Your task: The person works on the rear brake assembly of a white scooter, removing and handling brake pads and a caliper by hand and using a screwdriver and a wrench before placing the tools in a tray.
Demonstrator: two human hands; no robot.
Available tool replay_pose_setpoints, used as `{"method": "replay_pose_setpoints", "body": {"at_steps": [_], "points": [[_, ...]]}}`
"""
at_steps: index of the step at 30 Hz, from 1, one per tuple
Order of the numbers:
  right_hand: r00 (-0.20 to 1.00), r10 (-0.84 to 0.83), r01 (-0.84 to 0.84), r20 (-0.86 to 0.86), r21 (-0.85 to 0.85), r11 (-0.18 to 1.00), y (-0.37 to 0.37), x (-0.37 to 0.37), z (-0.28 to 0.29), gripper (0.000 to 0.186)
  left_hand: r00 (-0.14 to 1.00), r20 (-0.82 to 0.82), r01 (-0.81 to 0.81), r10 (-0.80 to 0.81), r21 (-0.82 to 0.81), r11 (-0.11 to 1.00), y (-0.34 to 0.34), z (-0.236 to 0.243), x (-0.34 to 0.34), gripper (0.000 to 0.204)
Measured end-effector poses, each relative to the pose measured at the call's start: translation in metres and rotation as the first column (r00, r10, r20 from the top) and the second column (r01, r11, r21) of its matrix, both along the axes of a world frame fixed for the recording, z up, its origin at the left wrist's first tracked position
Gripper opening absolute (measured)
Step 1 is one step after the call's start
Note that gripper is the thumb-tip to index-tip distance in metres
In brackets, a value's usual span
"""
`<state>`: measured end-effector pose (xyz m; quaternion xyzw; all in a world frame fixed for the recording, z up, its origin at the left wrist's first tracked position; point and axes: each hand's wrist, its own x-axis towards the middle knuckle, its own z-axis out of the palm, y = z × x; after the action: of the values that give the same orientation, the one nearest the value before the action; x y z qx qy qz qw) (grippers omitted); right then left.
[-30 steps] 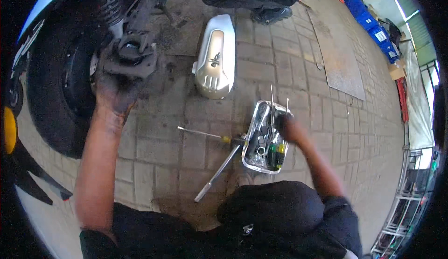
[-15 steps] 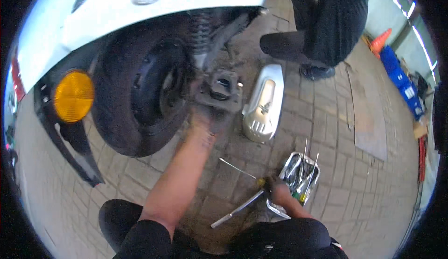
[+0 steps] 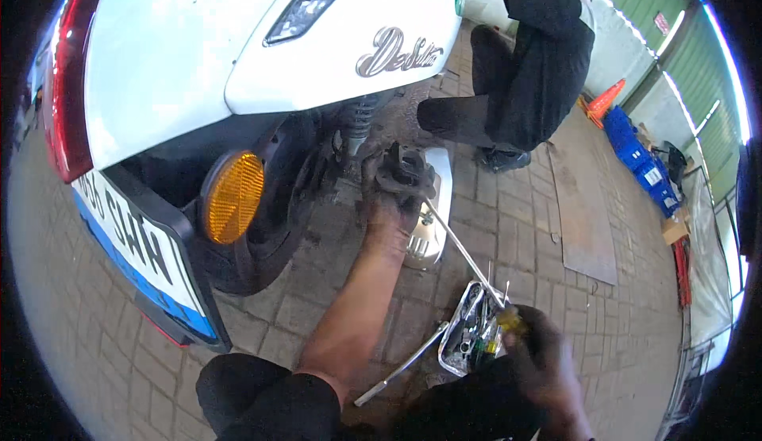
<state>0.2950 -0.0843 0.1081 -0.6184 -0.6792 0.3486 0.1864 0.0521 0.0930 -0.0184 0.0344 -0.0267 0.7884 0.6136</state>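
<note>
In my left hand (image 3: 384, 209) is a dark, grimy brake caliper (image 3: 406, 173), held up beside the scooter's rear wheel. The fingers wrap round it from behind and below. My right hand (image 3: 544, 358), slightly blurred, grips a screwdriver (image 3: 462, 248) by its yellow handle. The long shaft points up and left, and its tip is at the caliper's lower edge; whether it touches is hard to tell. Behind the caliper, a silver metal cover (image 3: 424, 252) lies on the bricks. Below the screwdriver sits a metal tray (image 3: 450, 360) with several hand tools in it.
The white scooter (image 3: 175, 52) with its orange reflector (image 3: 233, 197) fills the left. A long-handled wrench (image 3: 397, 373) lies by the tray. Another person (image 3: 544, 68) crouches beyond. A flat board (image 3: 583, 227), blue crates (image 3: 639, 159) and an orange cone (image 3: 605, 101) are at right.
My right hand has lifted the screwdriver from beside the tool tray and swung its tip up to the caliper. My left hand still holds the caliper. The view has shifted, showing more of the scooter.
</note>
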Motion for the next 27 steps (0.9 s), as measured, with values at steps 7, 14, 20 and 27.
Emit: {"method": "replay_pose_setpoints", "body": {"at_steps": [7,14,20,27], "points": [[0.878,-0.019,-0.138,0.479,0.290,0.947,-0.008,-0.045,0.020,0.047,0.998,0.062,0.018,-0.026,0.122,0.992,-0.002,0.017,0.003,0.035],[0.894,0.025,-0.137,0.448,0.219,0.966,-0.006,-0.056,0.033,0.047,0.998,0.039,-0.044,0.043,0.020,0.999,0.002,0.014,0.006,0.034],[0.993,0.110,-0.114,0.050,0.098,0.989,0.000,-0.053,0.015,0.051,0.997,-0.021,-0.074,0.075,0.026,0.997,0.013,-0.004,0.005,0.037],[0.995,0.093,-0.095,0.024,0.107,0.990,-0.003,-0.057,0.018,0.048,0.994,-0.026,-0.108,0.108,0.007,0.994,0.008,0.008,0.003,0.039]]}}
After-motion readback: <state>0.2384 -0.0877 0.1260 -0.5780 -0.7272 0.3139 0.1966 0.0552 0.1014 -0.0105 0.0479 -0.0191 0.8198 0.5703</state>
